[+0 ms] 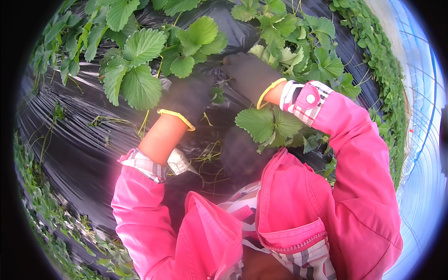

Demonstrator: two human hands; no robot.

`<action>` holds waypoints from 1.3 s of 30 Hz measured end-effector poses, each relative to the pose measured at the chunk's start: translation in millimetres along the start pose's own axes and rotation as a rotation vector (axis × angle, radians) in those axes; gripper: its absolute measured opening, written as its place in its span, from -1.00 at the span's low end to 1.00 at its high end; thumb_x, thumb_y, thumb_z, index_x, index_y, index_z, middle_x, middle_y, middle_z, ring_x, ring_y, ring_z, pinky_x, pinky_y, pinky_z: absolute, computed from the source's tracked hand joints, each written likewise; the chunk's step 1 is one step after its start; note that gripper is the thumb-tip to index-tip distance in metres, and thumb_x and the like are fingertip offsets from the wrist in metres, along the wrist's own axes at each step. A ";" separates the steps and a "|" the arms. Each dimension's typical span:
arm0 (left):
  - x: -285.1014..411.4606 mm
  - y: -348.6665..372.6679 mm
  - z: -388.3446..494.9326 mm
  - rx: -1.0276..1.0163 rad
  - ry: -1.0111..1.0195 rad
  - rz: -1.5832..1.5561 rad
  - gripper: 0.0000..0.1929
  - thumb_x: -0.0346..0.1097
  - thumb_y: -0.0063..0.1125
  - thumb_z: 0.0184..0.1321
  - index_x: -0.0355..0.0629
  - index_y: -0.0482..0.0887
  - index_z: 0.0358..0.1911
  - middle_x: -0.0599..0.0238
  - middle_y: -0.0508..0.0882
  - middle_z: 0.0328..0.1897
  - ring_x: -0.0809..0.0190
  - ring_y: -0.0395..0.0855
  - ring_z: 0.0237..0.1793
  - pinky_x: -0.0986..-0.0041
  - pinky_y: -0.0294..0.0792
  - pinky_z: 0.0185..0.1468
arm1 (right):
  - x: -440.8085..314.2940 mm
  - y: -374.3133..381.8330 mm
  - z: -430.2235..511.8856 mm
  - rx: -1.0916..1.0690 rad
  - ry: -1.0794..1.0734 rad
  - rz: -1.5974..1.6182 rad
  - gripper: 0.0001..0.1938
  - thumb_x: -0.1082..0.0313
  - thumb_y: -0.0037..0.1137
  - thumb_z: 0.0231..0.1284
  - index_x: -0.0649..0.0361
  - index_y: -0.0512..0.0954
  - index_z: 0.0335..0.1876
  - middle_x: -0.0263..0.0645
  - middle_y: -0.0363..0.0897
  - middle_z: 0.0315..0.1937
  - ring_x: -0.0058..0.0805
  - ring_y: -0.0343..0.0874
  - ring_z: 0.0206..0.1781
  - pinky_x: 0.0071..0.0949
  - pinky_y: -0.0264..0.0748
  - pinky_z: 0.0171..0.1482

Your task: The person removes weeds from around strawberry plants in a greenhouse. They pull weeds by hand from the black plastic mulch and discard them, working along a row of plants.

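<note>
My left hand (189, 92), in a dark knit glove with a yellow cuff, is low over the black plastic mulch film (87, 136). It is beside a strawberry plant (141, 70) with broad toothed leaves; its fingers are blurred and partly lost against the dark film. My right hand (250, 75), gloved alike, reaches in from the right with its fingers bent downward. It touches or nearly touches the pale leaf undersides of another strawberry plant (297, 56). Whether either hand grips a stem or leaf is hidden.
Beneath my right wrist stands a leafy strawberry plant (271, 124). Thin cut or loose runners (208, 154) lie on the film near my legs. More plant rows (381, 70) run along the right and the lower left (70, 224). A translucent plastic greenhouse wall (423, 115) rises at far right.
</note>
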State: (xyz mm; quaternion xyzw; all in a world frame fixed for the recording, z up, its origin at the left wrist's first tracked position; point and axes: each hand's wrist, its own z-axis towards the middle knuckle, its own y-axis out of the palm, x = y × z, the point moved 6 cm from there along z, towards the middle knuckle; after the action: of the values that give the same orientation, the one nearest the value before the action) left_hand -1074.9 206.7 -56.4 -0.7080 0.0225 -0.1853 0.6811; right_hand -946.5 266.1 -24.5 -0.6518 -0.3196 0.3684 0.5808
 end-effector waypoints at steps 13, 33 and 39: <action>-8.1 -12.9 -4.8 0.083 -0.008 -0.038 -0.56 -0.19 0.24 0.14 0.19 0.57 0.15 0.24 0.69 -0.20 0.05 0.72 -0.23 0.18 0.56 -0.19 | 2.3 6.5 19.5 -0.248 -0.129 -0.136 -0.71 0.34 0.18 -0.04 0.08 0.68 -0.13 -0.26 0.55 -0.11 -0.19 0.46 0.13 -0.26 0.34 0.21; -15.5 -11.7 -1.6 0.019 -0.034 -0.086 -0.43 -0.03 0.28 0.15 0.17 0.47 0.27 0.11 0.70 0.01 -0.05 0.67 0.00 0.14 0.49 0.11 | 51.4 -15.6 26.8 -0.537 0.250 0.600 -0.60 0.10 0.27 0.13 0.17 0.63 0.01 -0.18 0.71 -0.17 -0.43 0.63 -0.13 -0.36 0.53 -0.03; -17.5 -10.5 -2.7 -0.103 -0.109 -0.126 -0.45 -0.02 0.23 0.18 0.16 0.47 0.28 0.09 0.71 -0.02 -0.08 0.68 -0.02 0.13 0.49 0.11 | 40.7 -5.3 18.0 -0.622 0.339 0.928 -0.57 0.07 0.18 0.21 0.17 0.60 0.09 -0.36 0.68 -0.18 -0.53 0.56 -0.11 -0.46 0.43 0.02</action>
State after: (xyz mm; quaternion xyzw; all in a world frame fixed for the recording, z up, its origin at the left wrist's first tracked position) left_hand -1094.3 209.8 -50.3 -0.7513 -0.0496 -0.1873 0.6309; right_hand -940.4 310.5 -24.6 -0.9134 0.0033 0.3638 0.1829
